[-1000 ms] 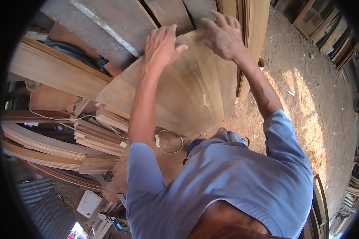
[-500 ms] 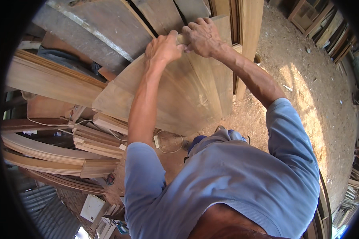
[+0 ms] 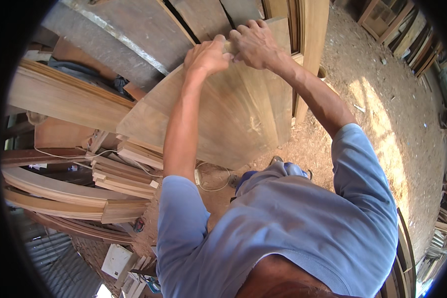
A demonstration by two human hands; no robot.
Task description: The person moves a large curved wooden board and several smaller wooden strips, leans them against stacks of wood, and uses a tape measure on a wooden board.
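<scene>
A broad wooden panel (image 3: pixel 213 119) with a curved left edge and a straight right edge stands tilted before me. My left hand (image 3: pixel 208 57) is closed over its top edge, fingers bent to the far side. Close beside it, my right hand (image 3: pixel 255 44) also grips the top edge, its fingers curled over. The thumbs nearly meet, and a short bit of pale wood shows between the hands. The fingertips are hidden behind the panel.
Wide grey boards (image 3: pixel 129 35) lie behind the panel. To the left are a long wooden beam (image 3: pixel 69 94), stacked wooden strips (image 3: pixel 122 174) and curved wooden pieces (image 3: pixel 60 191). A white cord (image 3: pixel 216 189) loops on the dirt floor (image 3: pixel 367 124). Framed wood (image 3: pixel 313 49) stands along the panel's right.
Both hands stay on the panel's top edge. My left hand and forearm have shifted slightly right, and the panel's lower left edge sits a touch further right in view.
</scene>
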